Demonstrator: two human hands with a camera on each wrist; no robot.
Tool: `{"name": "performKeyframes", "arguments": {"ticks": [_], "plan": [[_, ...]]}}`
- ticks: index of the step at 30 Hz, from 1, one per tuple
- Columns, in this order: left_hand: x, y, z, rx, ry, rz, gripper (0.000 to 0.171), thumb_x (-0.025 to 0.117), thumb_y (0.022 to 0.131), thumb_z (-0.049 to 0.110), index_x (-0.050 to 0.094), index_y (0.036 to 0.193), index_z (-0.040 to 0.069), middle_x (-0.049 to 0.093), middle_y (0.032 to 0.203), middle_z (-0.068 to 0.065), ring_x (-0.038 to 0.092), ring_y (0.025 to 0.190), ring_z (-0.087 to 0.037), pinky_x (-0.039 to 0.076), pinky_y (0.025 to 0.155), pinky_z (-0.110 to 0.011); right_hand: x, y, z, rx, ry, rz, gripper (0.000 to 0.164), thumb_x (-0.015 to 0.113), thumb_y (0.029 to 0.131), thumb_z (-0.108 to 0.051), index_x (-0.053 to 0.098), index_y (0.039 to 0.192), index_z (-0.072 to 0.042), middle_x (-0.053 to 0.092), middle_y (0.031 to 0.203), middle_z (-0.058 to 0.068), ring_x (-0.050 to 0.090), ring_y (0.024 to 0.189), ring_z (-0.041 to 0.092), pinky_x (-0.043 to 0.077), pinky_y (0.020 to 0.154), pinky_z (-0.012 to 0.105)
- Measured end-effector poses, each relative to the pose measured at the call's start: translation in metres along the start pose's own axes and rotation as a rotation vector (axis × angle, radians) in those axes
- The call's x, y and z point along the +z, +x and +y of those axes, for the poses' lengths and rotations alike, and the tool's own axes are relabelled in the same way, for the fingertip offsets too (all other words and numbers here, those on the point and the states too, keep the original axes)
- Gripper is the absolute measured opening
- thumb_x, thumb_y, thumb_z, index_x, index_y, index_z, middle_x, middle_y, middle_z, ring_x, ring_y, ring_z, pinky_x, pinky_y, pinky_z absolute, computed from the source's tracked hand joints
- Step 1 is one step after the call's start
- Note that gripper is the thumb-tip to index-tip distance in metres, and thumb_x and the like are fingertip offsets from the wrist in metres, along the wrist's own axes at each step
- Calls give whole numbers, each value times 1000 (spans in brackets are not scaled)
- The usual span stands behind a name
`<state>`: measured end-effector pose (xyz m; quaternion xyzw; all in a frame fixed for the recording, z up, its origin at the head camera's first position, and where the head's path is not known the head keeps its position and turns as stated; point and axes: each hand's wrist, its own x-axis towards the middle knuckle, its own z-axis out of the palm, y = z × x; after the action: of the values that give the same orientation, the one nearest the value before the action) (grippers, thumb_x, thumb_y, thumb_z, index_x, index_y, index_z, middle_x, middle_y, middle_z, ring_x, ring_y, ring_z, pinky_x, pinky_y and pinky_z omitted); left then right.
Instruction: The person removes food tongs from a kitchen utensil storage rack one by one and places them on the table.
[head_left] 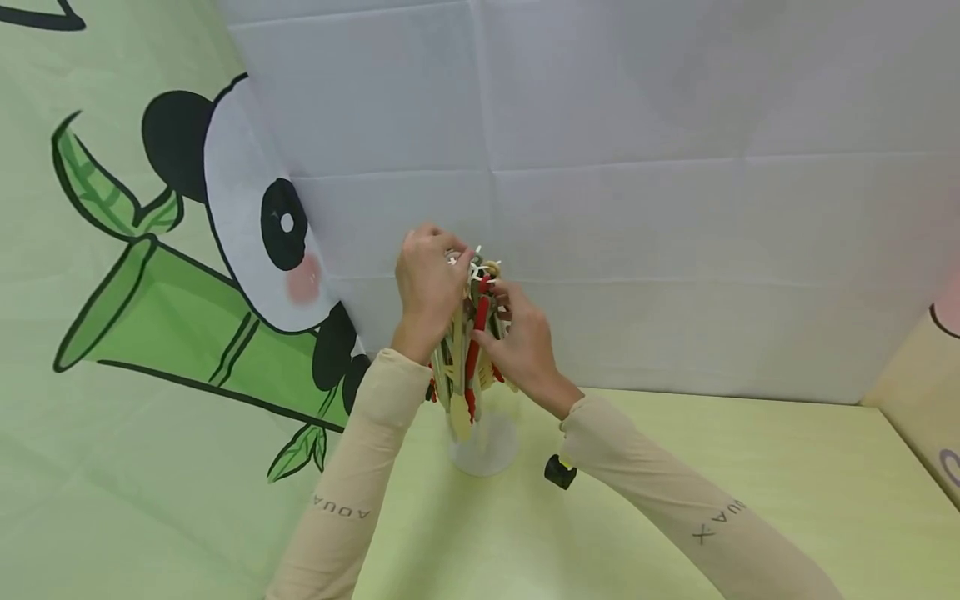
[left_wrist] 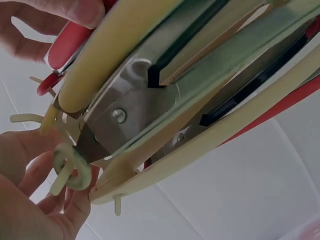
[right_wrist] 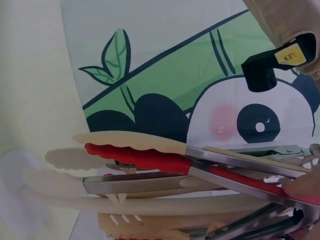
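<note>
Red tongs [head_left: 474, 354] hang near the centre of my head view, in front of a crowd of utensils [head_left: 457, 417] on a stand with a round white base [head_left: 486, 458]. The right hand [head_left: 525, 346] pinches them along the upper handle, thumb on the near side; I take it that gripping high keeps them in line with the white hooks [head_left: 477, 271] just above. The left hand [head_left: 429, 279] is up at those hooks, fingers bent inward; I'd judge it steadies the top, but I can't tell whether it pinches anything. The utensils hang close together, probably so one stand can carry them all.

The tongs' long axis runs nearly upright in my head view, tilting slightly: handle up and a touch right, scalloped end down and a little left. In my right wrist view they lie crosswise, scalloped end toward the left, handle sloping down to the right edge.
</note>
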<state>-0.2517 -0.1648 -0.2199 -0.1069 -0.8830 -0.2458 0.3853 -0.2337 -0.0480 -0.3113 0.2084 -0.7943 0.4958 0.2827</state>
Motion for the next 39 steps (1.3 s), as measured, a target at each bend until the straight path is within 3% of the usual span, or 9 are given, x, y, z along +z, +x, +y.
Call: {"name": "performKeyframes", "arguments": {"ticks": [7,14,25,39], "plan": [[3,2,1,6,44,-6,12,75,82,16,76,83,4,66,91,-11,57,85,-28,48,70,-37,-3,3,7,47,119,-10,51,77,74,-3,53,120,-4,60,103,14,62,87,32,54,70,44],[4,4,2,-18,77,-30,10,75,82,17,77,85,7,66,93,-9,58,86,-26,48,70,-36,-6,4,9,58,192,-8,49,78,74,-1,56,118,-4,60,100,15,60,87,30,54,74,43],[0,3,1,-4,82,-15,11,74,83,17,76,83,6,66,92,-9,58,85,-27,47,72,-38,-16,6,7,48,185,-5,48,77,77,-8,58,120,-9,60,104,10,57,88,24,53,79,38],[-4,1,-2,15,95,-10,10,74,83,16,76,82,6,67,94,-9,59,87,-29,48,75,-40,-26,0,-4,22,177,-3,47,78,76,-9,57,118,-5,61,98,10,58,88,23,53,78,37]]}}
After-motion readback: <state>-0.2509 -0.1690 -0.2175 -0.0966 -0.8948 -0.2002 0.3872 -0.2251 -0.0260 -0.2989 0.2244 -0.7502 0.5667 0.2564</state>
